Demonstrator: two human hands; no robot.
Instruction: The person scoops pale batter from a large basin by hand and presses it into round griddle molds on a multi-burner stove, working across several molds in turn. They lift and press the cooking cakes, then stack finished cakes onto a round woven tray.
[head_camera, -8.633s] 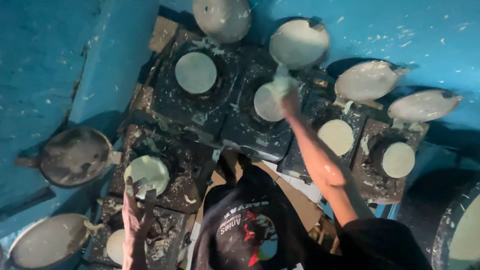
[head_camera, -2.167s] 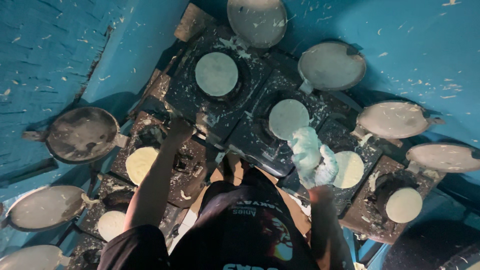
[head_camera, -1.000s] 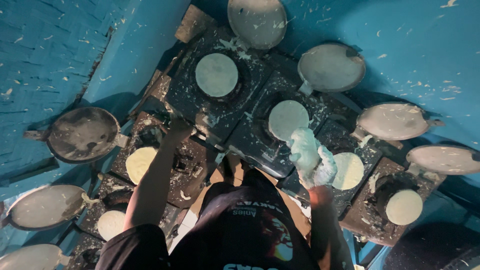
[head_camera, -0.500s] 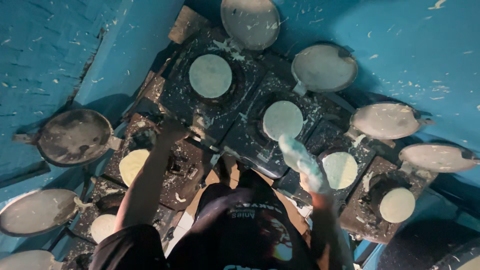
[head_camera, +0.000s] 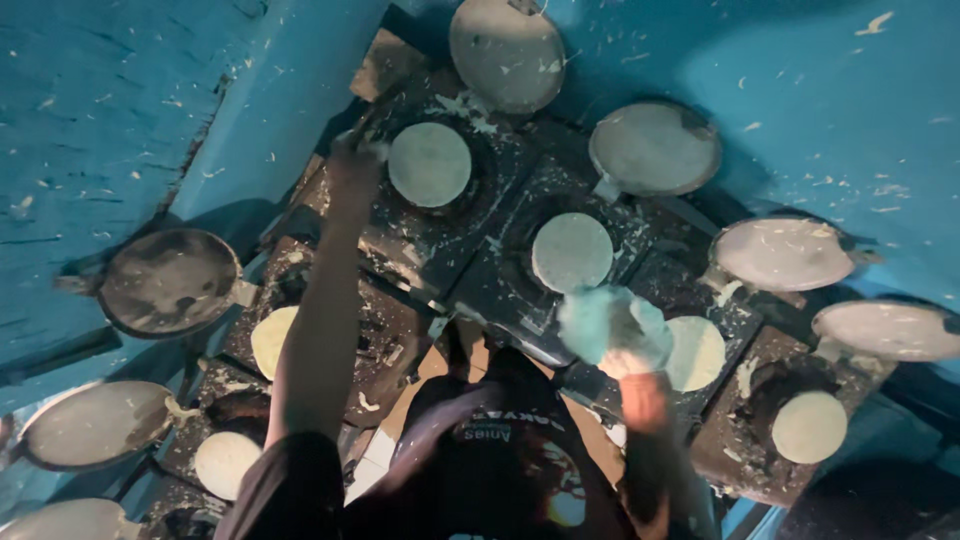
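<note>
Reaching farther up since half a second ago, the left hand (head_camera: 352, 165) now touches the dark griddle beside the round pale flatbread disc (head_camera: 429, 164); its fingers blur, state unclear. Right hand (head_camera: 640, 385) has fingers clamped on a crumpled pale-blue cloth (head_camera: 610, 325) near another pale disc (head_camera: 571, 252).

Your left hand (head_camera: 352, 168) reaches up beside the far round flatbread (head_camera: 429, 164) on its dark griddle; your right hand (head_camera: 640, 385) grips a pale cloth wad (head_camera: 608, 325) near another flatbread (head_camera: 571, 252).
</note>
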